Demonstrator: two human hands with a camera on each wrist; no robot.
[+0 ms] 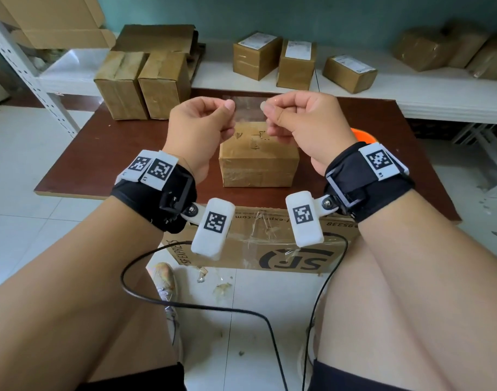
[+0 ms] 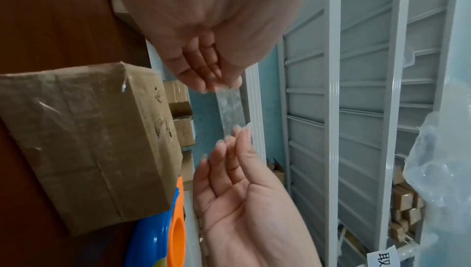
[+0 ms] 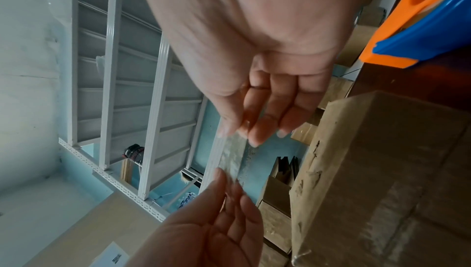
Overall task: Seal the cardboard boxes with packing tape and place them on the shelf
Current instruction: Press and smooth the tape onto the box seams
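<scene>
From the head view, the left hand (image 1: 202, 119) and right hand (image 1: 295, 119) each pinch one end of a clear tape strip (image 1: 248, 108), its long axis running left-right directly above the cardboard box (image 1: 258, 156) on the desk (image 1: 114, 153). Left wrist view: the strip (image 2: 230, 108) spans both grips (box just beside). Right wrist view shows the same; both hands look equally near.

Both forearms reach forward side by side, wrists bent upward, each wrapped in a black strap. The left hand (image 1: 200, 122) and the right hand (image 1: 299, 122) are raised level with each other, close but apart, thumbs turned inward. Each pinches thumb against curled fingers (image 3: 265, 122) on one end of a clear tape strip (image 3: 231, 154) stretched between them.
</scene>
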